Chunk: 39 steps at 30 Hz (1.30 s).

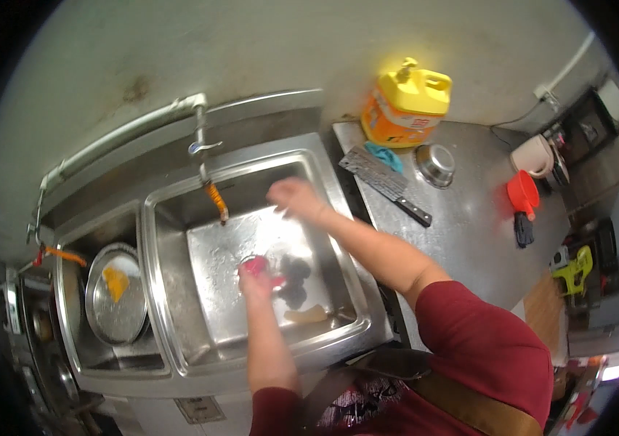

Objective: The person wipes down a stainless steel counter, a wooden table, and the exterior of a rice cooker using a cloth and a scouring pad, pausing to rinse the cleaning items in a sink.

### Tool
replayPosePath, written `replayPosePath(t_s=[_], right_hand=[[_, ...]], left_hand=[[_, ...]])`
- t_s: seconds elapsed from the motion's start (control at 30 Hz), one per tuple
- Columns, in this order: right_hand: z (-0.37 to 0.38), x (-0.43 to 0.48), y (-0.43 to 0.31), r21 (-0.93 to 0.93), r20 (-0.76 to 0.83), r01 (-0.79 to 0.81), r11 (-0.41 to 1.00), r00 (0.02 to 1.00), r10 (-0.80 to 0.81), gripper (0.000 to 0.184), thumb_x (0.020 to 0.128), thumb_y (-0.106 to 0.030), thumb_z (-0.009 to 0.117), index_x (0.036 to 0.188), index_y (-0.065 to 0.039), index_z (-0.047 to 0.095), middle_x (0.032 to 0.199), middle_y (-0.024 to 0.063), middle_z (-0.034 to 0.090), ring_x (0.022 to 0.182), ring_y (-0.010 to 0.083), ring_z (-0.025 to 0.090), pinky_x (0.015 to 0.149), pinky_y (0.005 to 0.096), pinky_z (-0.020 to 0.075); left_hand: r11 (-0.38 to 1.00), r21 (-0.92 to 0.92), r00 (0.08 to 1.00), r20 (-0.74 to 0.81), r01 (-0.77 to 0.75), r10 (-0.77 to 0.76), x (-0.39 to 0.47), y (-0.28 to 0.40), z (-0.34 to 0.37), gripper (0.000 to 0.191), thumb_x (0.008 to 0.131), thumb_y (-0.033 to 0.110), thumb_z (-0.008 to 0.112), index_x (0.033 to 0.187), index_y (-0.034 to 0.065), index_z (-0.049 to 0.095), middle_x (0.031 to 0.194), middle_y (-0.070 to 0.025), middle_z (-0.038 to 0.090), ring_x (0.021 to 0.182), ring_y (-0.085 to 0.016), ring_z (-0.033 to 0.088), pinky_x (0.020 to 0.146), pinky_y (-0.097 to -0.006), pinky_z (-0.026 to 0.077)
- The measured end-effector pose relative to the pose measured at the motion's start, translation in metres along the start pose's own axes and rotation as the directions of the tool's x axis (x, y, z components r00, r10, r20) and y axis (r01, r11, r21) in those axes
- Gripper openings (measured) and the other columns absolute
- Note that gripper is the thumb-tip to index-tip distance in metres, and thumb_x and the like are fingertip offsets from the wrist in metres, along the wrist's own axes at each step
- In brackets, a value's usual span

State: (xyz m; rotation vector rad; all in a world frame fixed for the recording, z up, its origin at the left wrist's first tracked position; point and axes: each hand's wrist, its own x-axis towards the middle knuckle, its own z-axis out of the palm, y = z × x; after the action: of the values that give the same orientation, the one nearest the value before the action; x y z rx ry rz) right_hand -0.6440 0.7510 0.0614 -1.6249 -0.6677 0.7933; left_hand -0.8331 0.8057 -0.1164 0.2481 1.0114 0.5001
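Note:
A pink item [255, 265] is held low in the large steel sink basin [176, 305] by my left hand [255, 283]; blur hides its exact form. My right hand [294, 200] is raised over the basin's far right part, blurred by motion, its fingers loosely bent and nothing visible in them. Left of it hangs the tap's orange-wrapped spout [216, 200]. On the basin floor, to the right of the pink item, is a dark patch [294, 280], perhaps a shadow. A tan, sponge-like piece [307, 314] lies near the front edge.
The smaller left basin holds a round metal pan [108, 321] with a yellow cloth [116, 283]. On the right counter are a cleaver [377, 177], a teal cloth [386, 157], a steel bowl [436, 165], a yellow jug [410, 106], a red scoop [522, 190] and a pale pitcher [533, 156].

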Motion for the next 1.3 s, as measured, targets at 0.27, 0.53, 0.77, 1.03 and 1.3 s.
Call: replayPosePath(t_s=[0.27,0.53,0.77,1.03,1.3], right_hand=[[-0.273,0.056,-0.143,0.505,-0.61,0.323,0.801,0.79,0.066,0.046,0.097,-0.039,0.035,0.097,0.005,0.049,0.093,0.0206,0.062,0.083,0.028,0.064,0.072,0.0363,0.0556],[-0.285,0.084,-0.166,0.691,-0.506,0.245,0.68,0.836,0.212,0.03,0.096,-0.023,0.043,0.098,0.007,0.047,0.104,0.026,0.058,0.097,0.037,0.061,0.081,0.0425,0.055],[-0.277,0.07,-0.169,0.683,-0.451,0.19,0.706,0.869,0.202,0.028,0.096,-0.021,0.043,0.095,0.006,0.047,0.103,0.0256,0.058,0.094,0.0357,0.062,0.077,0.0411,0.0568],[-0.223,0.044,-0.081,0.66,-0.038,0.085,0.746,0.996,-0.08,0.048,0.094,-0.043,0.04,0.097,0.004,0.054,0.096,0.0186,0.062,0.09,0.0288,0.064,0.082,0.0381,0.0534],[0.053,-0.076,0.077,-0.679,0.279,0.253,0.689,0.957,-0.076,0.078,0.089,-0.056,0.031,0.142,-0.002,0.015,0.147,0.0221,0.016,0.138,0.0305,0.012,0.107,0.0555,-0.0005]], left_hand=[[0.98,0.193,0.99,-0.136,0.056,-0.03,-0.044,-0.015,0.024,0.053,0.094,0.05,0.032,0.108,0.0053,0.057,0.102,-0.0126,0.063,0.086,-0.028,0.06,0.068,-0.0433,0.049],[0.987,-0.115,0.967,0.242,0.115,-0.084,-0.069,-0.019,0.017,0.051,0.096,0.042,0.032,0.123,0.0022,0.046,0.121,-0.0156,0.054,0.109,-0.033,0.053,0.09,-0.0494,0.044],[0.979,-0.179,0.932,0.361,0.101,-0.03,-0.094,-0.016,0.036,0.05,0.096,0.041,0.035,0.127,0.0026,0.042,0.127,-0.0145,0.05,0.116,-0.033,0.048,0.097,-0.0515,0.037],[0.927,-0.313,0.762,0.645,0.208,0.047,-0.12,-0.01,0.046,0.052,0.094,0.044,0.036,0.13,0.0073,0.042,0.13,-0.0138,0.047,0.12,-0.031,0.044,0.101,-0.0522,0.033],[0.898,-0.406,0.787,0.604,0.167,0.127,-0.137,-0.008,0.063,0.051,0.097,0.04,0.031,0.135,0.0065,0.035,0.14,-0.0093,0.037,0.129,-0.026,0.033,0.109,-0.0429,0.024]])
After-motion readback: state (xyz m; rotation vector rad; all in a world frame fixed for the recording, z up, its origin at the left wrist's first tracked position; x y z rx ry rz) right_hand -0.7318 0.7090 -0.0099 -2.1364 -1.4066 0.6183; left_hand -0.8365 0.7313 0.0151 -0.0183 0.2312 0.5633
